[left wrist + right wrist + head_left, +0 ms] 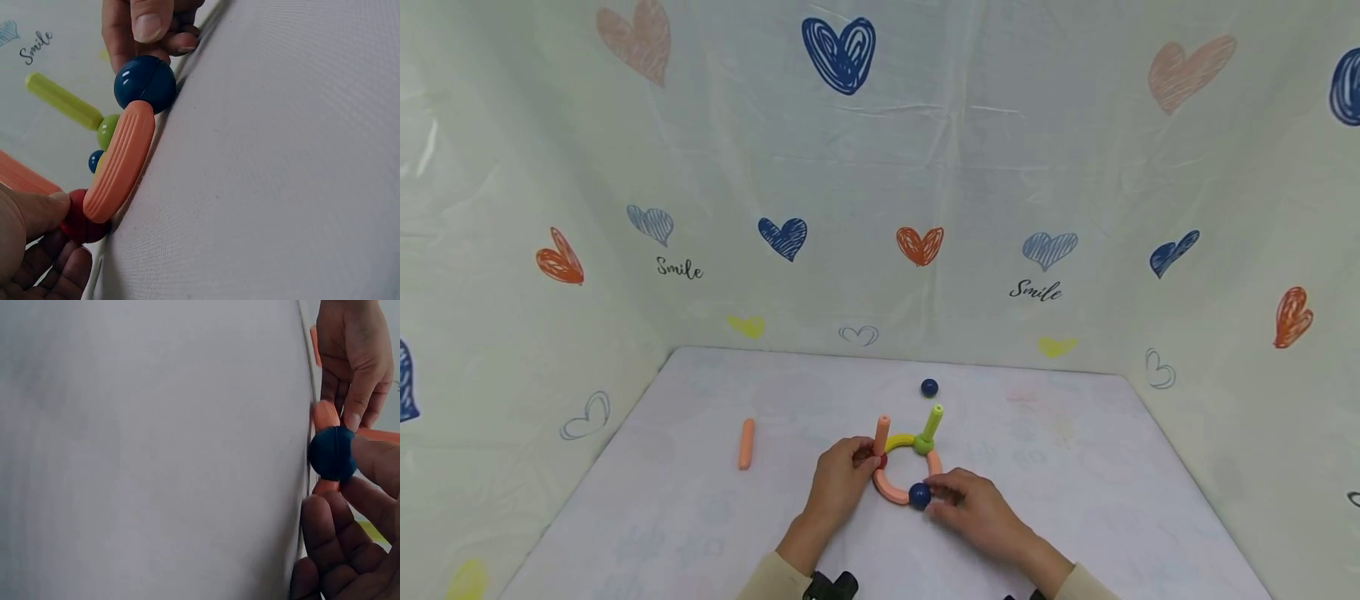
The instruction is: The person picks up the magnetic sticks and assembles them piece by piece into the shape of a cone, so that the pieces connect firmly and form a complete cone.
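Note:
A ring of curved rods and balls lies on the table. An orange curved rod [122,162] joins a red ball [81,219] to a dark blue ball [920,496]. My left hand [841,479] pinches the red ball, thumb on top and fingers curled beneath. From the red ball an orange straight rod [882,435] stands up. My right hand [973,508] grips the blue ball between thumb and fingers. At the ring's far side, a green ball [923,444] bears an upright lime-green rod [933,422]. A yellow curved rod [900,440] and another orange curve [934,463] meet there.
A loose orange rod [746,444] lies on the table to the left. Behind the ring sits another dark blue ball [929,387]. White sheeting [970,183] printed with hearts hangs around the back and sides of the table [700,517].

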Action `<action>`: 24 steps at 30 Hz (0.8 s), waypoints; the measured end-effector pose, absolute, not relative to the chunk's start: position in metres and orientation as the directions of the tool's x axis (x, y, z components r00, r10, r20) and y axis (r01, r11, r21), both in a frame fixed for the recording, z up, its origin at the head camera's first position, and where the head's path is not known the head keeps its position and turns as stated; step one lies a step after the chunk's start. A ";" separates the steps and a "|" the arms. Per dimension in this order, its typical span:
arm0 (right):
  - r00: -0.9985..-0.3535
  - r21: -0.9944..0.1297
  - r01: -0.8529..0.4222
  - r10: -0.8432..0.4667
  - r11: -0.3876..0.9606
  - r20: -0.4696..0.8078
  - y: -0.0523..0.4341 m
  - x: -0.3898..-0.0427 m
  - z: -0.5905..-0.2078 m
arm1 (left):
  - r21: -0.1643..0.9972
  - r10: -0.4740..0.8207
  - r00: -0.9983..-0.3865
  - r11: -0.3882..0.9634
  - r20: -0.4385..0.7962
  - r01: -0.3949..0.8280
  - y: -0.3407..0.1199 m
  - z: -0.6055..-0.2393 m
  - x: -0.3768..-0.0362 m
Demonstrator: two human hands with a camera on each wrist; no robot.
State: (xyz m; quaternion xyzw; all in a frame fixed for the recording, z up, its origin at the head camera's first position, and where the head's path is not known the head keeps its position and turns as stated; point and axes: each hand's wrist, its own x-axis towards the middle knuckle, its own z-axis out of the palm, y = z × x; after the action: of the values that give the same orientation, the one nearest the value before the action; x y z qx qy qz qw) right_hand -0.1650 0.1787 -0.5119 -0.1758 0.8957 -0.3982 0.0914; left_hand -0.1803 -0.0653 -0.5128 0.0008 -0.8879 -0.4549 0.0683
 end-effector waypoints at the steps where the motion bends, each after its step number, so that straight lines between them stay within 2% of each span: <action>1: -0.925 -0.751 -0.228 -0.379 0.619 -0.032 0.180 -0.166 -0.511 | 0.806 -0.066 -0.991 0.589 0.120 0.059 -0.065 -0.513 -0.180; 5: -0.959 -0.762 -0.148 -0.279 0.630 -0.045 0.182 -0.175 -0.505 | 0.807 -0.072 -0.990 0.588 0.122 0.057 -0.065 -0.513 -0.179; 8: -0.984 -0.752 -0.116 -0.179 0.649 -0.002 0.180 -0.187 -0.500 | 0.809 -0.074 -0.990 0.585 0.118 0.052 -0.065 -0.514 -0.178; 11: -0.991 -0.750 -0.114 -0.132 0.652 0.036 0.178 -0.199 -0.498 | 0.812 -0.070 -0.991 0.581 0.115 0.054 -0.066 -0.514 -0.177; 24: -0.966 -0.773 -0.171 -0.258 0.612 0.009 0.169 -0.229 -0.506 | 0.813 -0.074 -0.991 0.581 0.109 0.046 -0.063 -0.514 -0.181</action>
State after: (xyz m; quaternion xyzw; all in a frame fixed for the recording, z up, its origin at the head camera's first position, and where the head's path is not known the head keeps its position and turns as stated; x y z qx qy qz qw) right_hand -0.2289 0.1689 -0.5064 -0.1195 0.8962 -0.4241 0.0515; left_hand -0.1807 -0.0631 -0.5137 0.0077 -0.8867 -0.4577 0.0656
